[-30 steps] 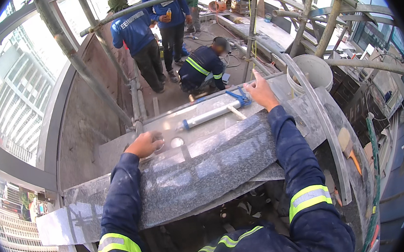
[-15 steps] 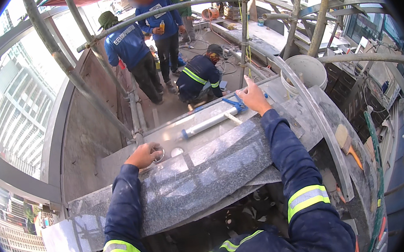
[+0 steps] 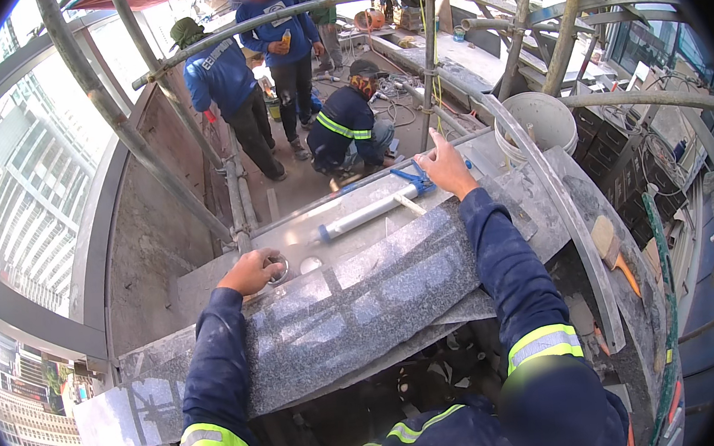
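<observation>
Caulking gun [image 3: 369, 214] slants, front nearward-left; left hand [image 3: 250, 273] curls around ring [image 3: 279, 275]; right hand [image 3: 448, 171] half-open, hold unclear.

The caulking gun [image 3: 371, 213] has a silver-grey barrel with blue ends and a blue handle. Dark and pale specks pattern the grey granite slab [image 3: 365, 308]. Navy sleeves [image 3: 511, 255] carry fluorescent-yellow bands [image 3: 545, 344] with silver centres. The paintbrush [image 3: 615, 256] pairs cream bristles with orange; the bucket [image 3: 548, 114] is off-white.
</observation>
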{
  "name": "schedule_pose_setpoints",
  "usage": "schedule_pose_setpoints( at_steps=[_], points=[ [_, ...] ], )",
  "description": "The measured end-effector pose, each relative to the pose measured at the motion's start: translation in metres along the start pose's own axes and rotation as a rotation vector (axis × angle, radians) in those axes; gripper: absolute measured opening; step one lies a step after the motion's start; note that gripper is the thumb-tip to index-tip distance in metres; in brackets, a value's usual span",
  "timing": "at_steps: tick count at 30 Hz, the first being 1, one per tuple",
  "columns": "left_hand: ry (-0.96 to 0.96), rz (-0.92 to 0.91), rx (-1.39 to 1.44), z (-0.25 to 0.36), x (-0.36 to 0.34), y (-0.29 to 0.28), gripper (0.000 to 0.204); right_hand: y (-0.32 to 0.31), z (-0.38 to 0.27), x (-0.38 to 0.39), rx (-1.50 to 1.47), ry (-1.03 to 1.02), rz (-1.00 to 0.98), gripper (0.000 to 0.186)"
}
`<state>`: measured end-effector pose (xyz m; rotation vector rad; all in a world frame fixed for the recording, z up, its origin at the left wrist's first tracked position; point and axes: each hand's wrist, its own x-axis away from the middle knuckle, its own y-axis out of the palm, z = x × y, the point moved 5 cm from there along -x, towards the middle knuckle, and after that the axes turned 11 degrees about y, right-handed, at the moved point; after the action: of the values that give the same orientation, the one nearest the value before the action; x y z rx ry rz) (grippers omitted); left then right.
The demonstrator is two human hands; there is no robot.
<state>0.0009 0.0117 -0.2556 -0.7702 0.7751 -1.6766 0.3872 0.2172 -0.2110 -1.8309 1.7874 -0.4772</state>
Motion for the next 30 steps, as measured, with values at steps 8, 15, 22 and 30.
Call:
schedule_pose_setpoints(
  at_steps=[8, 15, 22, 30],
  points=[
    [-0.014, -0.012, 0.021, -0.0029, -0.0009, 0.0, 0.041, 0.0008, 0.0014, -0.0006, -0.01, 0.002, -0.002, 0.08],
    [-0.014, -0.011, 0.007, -0.0032, -0.0008, 0.0005, 0.042, 0.001, 0.0, -0.0001, -0.006, 0.008, -0.012, 0.079],
    [0.013, 0.001, -0.015, -0.0026, -0.0012, 0.0001, 0.042, -0.0004, -0.0006, 0.0001, 0.009, 0.001, -0.002, 0.08],
    [0.013, -0.002, 0.009, -0.0063, -0.0013, 0.001, 0.043, 0.0014, 0.0005, -0.0006, -0.004, 0.006, -0.009, 0.079]
  ],
)
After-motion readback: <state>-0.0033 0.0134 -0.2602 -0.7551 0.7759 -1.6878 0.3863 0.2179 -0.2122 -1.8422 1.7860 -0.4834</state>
